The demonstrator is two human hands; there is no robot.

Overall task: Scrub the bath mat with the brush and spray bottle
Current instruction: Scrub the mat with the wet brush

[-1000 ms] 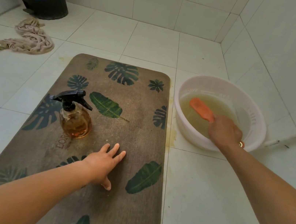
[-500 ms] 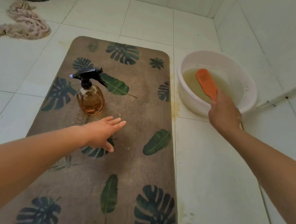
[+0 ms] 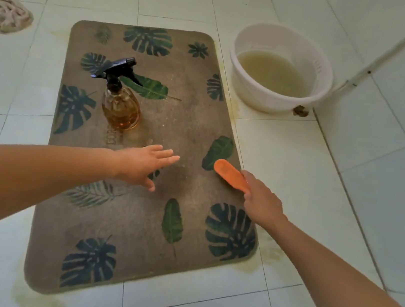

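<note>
Your right hand [image 3: 262, 201] grips the brush [image 3: 229, 174] over the mat's [image 3: 133, 222] right edge; your left hand [image 3: 142, 164] lies spread flat on it. The bottle [image 3: 120, 104] stands upright there, the basin [image 3: 279, 70] beside it on stained white tiles [image 3: 299, 167].

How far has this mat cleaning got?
Early to midway, I'd guess. Done: the bath mat looks damp, with yellowish runoff at its edges. In hand: the right hand holds the orange brush over the mat; the left hand lies open. Left: scrubbing; the spray bottle stands untouched.
</note>
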